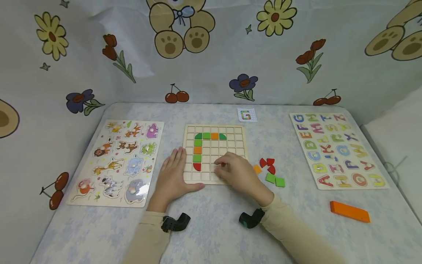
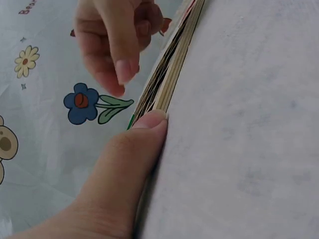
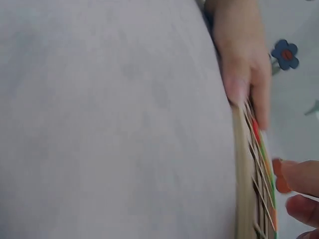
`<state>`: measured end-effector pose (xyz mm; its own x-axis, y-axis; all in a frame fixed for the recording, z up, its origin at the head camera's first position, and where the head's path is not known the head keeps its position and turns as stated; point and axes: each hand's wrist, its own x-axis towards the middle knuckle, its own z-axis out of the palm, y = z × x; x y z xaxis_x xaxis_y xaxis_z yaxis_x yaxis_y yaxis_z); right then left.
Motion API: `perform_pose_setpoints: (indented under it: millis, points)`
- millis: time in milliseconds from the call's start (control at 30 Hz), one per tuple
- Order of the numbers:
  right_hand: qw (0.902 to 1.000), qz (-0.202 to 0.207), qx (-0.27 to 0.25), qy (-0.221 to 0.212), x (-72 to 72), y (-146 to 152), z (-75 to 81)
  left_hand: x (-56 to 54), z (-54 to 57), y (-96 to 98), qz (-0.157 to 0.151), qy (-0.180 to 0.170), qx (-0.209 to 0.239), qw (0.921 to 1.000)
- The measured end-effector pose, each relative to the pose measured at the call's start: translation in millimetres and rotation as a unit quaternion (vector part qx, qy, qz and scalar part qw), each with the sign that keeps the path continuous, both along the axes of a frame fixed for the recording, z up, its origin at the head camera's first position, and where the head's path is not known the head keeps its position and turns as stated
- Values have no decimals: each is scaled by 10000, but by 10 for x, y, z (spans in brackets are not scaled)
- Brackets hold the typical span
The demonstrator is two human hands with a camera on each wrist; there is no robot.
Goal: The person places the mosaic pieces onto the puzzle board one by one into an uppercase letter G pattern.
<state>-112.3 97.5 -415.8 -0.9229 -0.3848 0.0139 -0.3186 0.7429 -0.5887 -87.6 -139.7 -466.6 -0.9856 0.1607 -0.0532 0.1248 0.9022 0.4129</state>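
1. Head view, far left: animal board (image 1: 115, 163) lying flat, nobody touching it
2. Next over, the left hand (image 1: 171, 179) lies against the grid (image 1: 235, 143), fingers straight along its left side, thumb stuck out to the near edge; left wrist view has the thumb tip right on that edge, so I'd call this the steadying hand
3. Grid itself sits between the hands, with tiles (image 1: 197, 150) across the top and down the left of the pattern, and a red quarter (image 1: 197, 167) at the foot of that column
4. Right hand (image 1: 239, 174) is over the grid's lower right, fingers curled in toward the thumb; can't tell from any view if a tile is pinched in there
5. Card (image 1: 247, 115) behind the grid shows a blocky G, so my read is mid-copy: top and left done, bottom, right and inner bar to go
6. Loose ones: an orange square (image 1: 257, 169), three red quarters (image 1: 270, 161), two green squares (image 1: 280, 182); next move imo calls for seating a piece flat in the bottom row by the red quarter, without nudging its neighbours
7. Far right: letter board (image 1: 339, 152), plus an orange block (image 1: 350, 211) nearer the person, both spare imo
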Motion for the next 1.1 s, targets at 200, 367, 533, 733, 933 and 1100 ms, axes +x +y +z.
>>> perform_pose_setpoints:
  millis: [200,367,533,733,933,1100]
  points:
    - [9983,-148,442,-337,19,582,71,6,-5,-5,5,38,67,10000]
    - [9938,-271,968,-477,68,1029,94,4,-12,-7,-21,83,80,9999]
    - [9886,-147,1380,-593,83,1298,130,-4,-12,-6,-24,67,80,9999]
    - [9893,141,1320,-599,80,1417,131,-4,-18,-14,-7,19,74,10000]
    - [9933,101,754,-865,77,1405,72,-4,-25,-22,-17,44,90,9999]
    - [9940,245,143,-1058,40,1366,49,-3,-13,-10,-9,52,135,9999]
